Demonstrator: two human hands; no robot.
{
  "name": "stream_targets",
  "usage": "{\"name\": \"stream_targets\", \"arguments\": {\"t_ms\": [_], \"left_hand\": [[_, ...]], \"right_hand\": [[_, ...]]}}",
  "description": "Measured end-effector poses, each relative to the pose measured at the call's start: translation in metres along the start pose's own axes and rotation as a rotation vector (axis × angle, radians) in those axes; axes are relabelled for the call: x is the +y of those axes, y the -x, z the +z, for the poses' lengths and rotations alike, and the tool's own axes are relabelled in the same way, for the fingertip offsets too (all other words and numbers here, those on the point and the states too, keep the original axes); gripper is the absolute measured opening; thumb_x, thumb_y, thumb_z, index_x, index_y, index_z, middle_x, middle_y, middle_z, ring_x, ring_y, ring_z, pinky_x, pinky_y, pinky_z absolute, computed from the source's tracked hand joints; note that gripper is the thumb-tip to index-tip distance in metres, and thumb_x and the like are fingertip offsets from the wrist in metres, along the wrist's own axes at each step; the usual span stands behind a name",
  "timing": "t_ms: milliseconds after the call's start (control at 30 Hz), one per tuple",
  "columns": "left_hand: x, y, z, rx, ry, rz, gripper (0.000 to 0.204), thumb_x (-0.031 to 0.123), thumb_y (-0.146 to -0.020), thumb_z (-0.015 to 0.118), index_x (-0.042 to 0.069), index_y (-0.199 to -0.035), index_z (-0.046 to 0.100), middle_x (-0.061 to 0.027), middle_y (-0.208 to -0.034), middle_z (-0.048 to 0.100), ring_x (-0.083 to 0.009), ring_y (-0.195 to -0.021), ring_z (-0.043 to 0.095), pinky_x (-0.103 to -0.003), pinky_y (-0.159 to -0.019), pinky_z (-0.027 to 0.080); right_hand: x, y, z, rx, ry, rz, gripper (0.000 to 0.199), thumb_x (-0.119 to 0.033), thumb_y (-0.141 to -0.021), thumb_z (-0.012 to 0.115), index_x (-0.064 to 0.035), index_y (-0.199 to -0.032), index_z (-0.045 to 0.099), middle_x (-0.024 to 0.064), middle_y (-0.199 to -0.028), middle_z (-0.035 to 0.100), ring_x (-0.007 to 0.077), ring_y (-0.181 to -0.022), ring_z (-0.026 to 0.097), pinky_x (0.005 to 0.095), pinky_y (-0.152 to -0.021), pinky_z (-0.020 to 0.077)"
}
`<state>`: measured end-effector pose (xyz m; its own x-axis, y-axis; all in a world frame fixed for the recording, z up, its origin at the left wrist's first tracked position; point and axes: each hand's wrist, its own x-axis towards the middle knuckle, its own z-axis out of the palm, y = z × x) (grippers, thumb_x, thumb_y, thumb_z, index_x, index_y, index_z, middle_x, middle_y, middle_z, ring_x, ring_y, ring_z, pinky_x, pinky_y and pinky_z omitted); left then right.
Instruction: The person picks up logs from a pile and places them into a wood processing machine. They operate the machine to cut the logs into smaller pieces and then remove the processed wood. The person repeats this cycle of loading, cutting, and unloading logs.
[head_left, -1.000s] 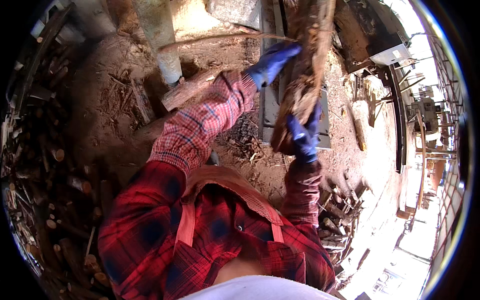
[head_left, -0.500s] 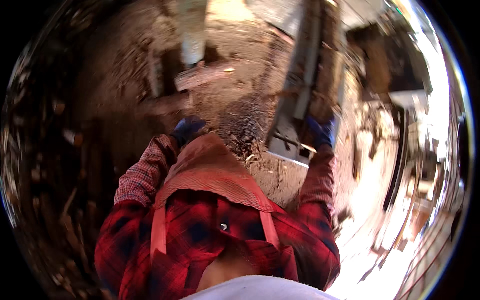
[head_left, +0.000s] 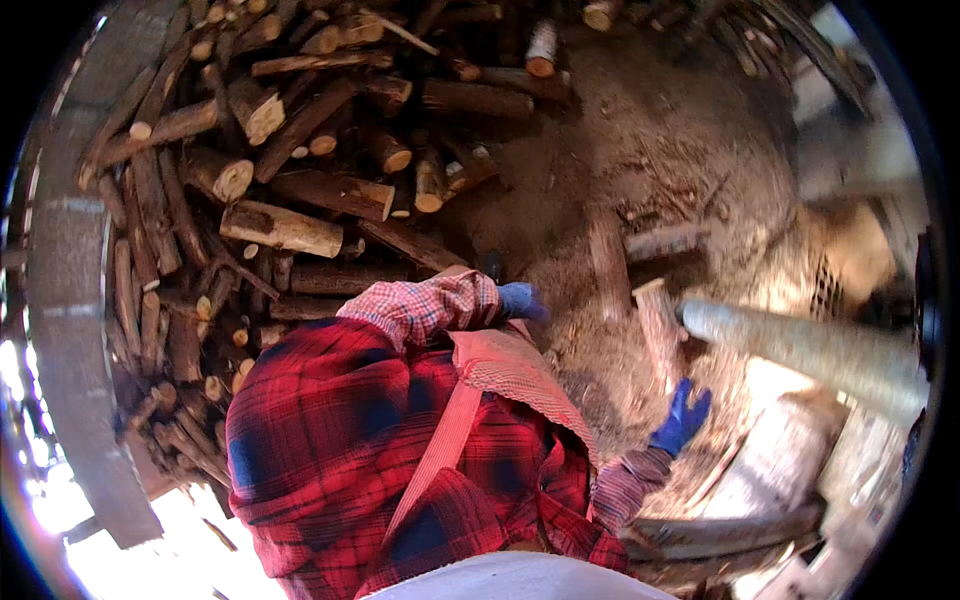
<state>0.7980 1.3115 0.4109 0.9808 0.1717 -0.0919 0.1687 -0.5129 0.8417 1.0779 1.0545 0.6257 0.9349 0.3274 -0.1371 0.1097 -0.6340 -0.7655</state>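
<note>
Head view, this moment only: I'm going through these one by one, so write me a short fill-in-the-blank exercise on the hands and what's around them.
1. The left hand and the right hand are both gloved in ____.
2. Nearer to the short log by the end of the grey post is the person's ____ hand.
3. The large heap of logs lies toward the picture's upper ____.
4. Between its dark checks, the shirt is ____.

Missing words: blue; right; left; red.

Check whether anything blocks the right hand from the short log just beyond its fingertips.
Nothing visible stands between the right hand and the short log; the grey post is to the log's right, not between them.
</note>
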Motion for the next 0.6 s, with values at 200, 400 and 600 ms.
{"name": "stream_targets", "arguments": {"t_ms": [200, 400, 600], "left_hand": [[-0.074, 0.027, -0.081, 0.186, 0.238, -0.437, 0.033, 0.031, -0.08, 0.064, 0.008, -0.104, 0.064, -0.014, -0.095, 0.062, -0.0317, -0.091, 0.059, -0.039, -0.079, 0.046], [-0.116, 0.074, -0.233, 0.489, 0.595, -0.8, 0.051, 0.042, -0.079, 0.069, 0.0, -0.108, 0.063, -0.0129, -0.106, 0.065, -0.0233, -0.098, 0.06, -0.034, -0.085, 0.047], [-0.205, 0.13, -0.313, 0.629, 0.627, -0.934, 0.07, 0.051, -0.075, 0.068, -0.002, -0.119, 0.057, -0.0186, -0.117, 0.061, -0.0305, -0.113, 0.055, -0.038, -0.095, 0.043]], "right_hand": [[-0.064, -0.032, 0.185, -0.536, -0.292, -0.118, 0.064, -0.021, -0.081, 0.073, 0.0071, -0.13, 0.043, 0.0134, -0.127, 0.05, 0.0196, -0.116, 0.046, 0.031, -0.095, 0.0414], [-0.143, -0.05, 0.314, -0.703, 0.328, -0.364, 0.073, -0.043, -0.074, 0.074, 0.0056, -0.123, 0.052, 0.0224, -0.121, 0.057, 0.0326, -0.113, 0.054, 0.0385, -0.098, 0.0406], [-0.247, -0.075, 0.412, -0.988, 0.413, -0.436, 0.079, -0.051, -0.074, 0.07, 0.0051, -0.125, 0.051, 0.0251, -0.125, 0.054, 0.0356, -0.119, 0.051, 0.0403, -0.1, 0.04]]}}
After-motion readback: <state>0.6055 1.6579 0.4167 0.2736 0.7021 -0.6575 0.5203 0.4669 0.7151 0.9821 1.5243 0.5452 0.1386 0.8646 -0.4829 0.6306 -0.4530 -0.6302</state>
